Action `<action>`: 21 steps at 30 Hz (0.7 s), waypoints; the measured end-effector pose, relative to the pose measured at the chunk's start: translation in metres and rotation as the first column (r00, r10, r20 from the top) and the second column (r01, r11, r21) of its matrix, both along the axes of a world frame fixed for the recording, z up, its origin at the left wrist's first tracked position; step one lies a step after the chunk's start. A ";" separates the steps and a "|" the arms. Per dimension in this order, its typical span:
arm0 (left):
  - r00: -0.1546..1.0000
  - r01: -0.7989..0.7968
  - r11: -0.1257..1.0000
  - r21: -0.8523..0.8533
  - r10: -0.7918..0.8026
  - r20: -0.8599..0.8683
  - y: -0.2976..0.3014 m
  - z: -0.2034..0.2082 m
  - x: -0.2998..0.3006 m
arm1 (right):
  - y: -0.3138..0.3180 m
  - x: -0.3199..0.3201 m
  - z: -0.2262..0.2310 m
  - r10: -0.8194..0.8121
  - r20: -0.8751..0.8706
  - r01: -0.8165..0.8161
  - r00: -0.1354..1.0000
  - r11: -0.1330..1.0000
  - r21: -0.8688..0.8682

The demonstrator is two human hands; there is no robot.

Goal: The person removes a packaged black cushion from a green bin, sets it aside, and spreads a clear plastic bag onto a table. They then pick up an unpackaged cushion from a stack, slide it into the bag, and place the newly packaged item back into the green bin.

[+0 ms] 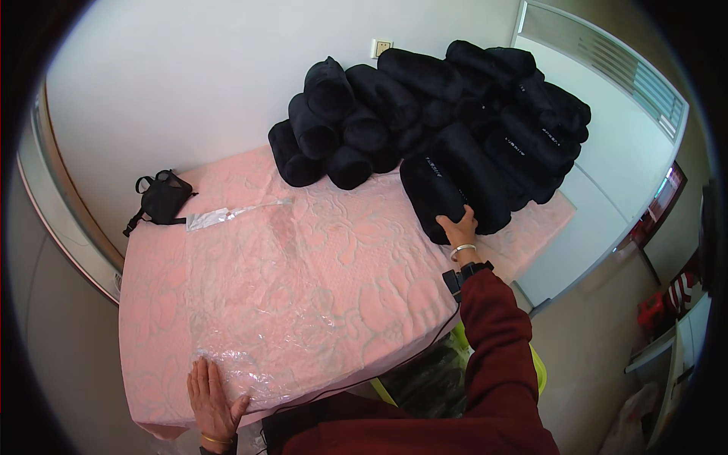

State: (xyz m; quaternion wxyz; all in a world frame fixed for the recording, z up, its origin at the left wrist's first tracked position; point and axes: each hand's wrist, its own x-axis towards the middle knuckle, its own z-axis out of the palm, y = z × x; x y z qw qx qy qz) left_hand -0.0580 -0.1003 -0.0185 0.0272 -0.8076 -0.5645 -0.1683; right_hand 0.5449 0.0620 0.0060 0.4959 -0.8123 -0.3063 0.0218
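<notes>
My right hand (459, 229) reaches to the pile and closes on the near end of a black plush bolster pillow (429, 182), thumb to the left and fingers over its end. That pillow lies at the pile's front edge, with small light lettering on top. At the near left, my left hand (214, 396) rests flat, fingers stretched, on the lower end of a clear plastic bag (241, 311). The bag lies spread over the pink patterned cloth (364, 258) on the table; a whitish strip crosses its far end.
Several more black bolster pillows (326, 91) are heaped against the wall. A small black strapped pouch (165, 197) lies at the far left corner. Below the table's front edge stands a yellow-green bin (540, 370) with dark contents. A white partition (599, 152) borders the right.
</notes>
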 end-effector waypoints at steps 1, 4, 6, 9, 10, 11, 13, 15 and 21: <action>1.000 0.001 1.000 0.001 -0.001 0.006 0.000 0.001 0.001 | 0.000 0.008 -0.007 -0.003 0.002 0.003 1.000 1.000 0.002; 1.000 0.001 1.000 0.010 -0.001 0.028 0.002 0.001 0.004 | -0.002 0.028 -0.021 0.015 -0.028 -0.008 1.000 0.973 0.232; 1.000 -0.001 1.000 0.011 0.001 0.014 0.003 -0.001 0.003 | -0.010 0.013 -0.014 0.104 -0.262 -0.009 0.959 0.940 0.342; 1.000 0.000 1.000 0.016 -0.001 0.012 0.001 -0.002 0.000 | -0.030 -0.015 -0.001 0.321 -0.637 0.086 0.701 0.848 0.522; 1.000 -0.001 1.000 0.019 0.001 0.014 0.000 -0.003 -0.001 | -0.032 -0.026 0.001 0.395 -0.610 -0.004 0.687 0.841 0.541; 1.000 -0.004 1.000 0.021 0.004 0.015 0.000 -0.003 -0.002 | -0.035 -0.038 0.003 0.469 -0.583 -0.094 0.664 0.825 0.557; 1.000 0.003 1.000 0.028 -0.004 0.022 0.001 -0.006 -0.003 | -0.044 -0.057 0.010 0.545 -0.558 -0.187 0.625 0.799 0.571; 0.999 0.017 0.999 0.038 -0.018 0.035 0.002 -0.007 -0.005 | -0.051 -0.078 0.016 0.659 -0.437 -0.319 0.613 0.712 0.625; 0.949 0.004 0.998 0.062 -0.023 0.315 -0.006 0.024 -0.008 | -0.088 -0.142 0.061 0.827 -0.145 -0.687 0.542 0.536 0.491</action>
